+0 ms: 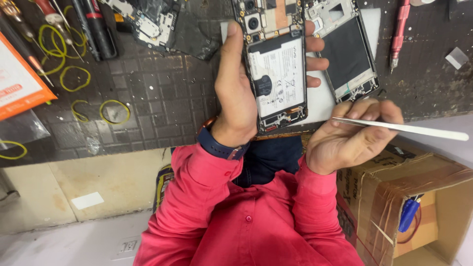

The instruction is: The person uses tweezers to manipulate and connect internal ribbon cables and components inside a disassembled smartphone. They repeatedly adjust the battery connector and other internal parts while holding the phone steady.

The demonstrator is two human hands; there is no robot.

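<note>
Nearest to us, the red shirt sleeves point(236, 212), soft woven cloth with small buttons, fill the lower frame. Just beyond them our left hand point(236, 88) is wrapped around an opened phone point(276, 64), thumb along one long edge and fingertips curling over the other; its back cover is off, showing a flat white battery and small circuit boards. Just right of the phone and slightly nearer us, our right hand point(345, 138) is closed around thin metal tweezers point(409, 129), smooth and straight, their far end pointing away from the phone. Behind the phone a second bare phone frame point(350, 54) lies on the dark, gridded work mat point(162, 93). Left of the phone, yellow rubber bands point(74, 79) lie in loose loops. Below right of it, a taped cardboard box point(419, 197) stands open.
</note>
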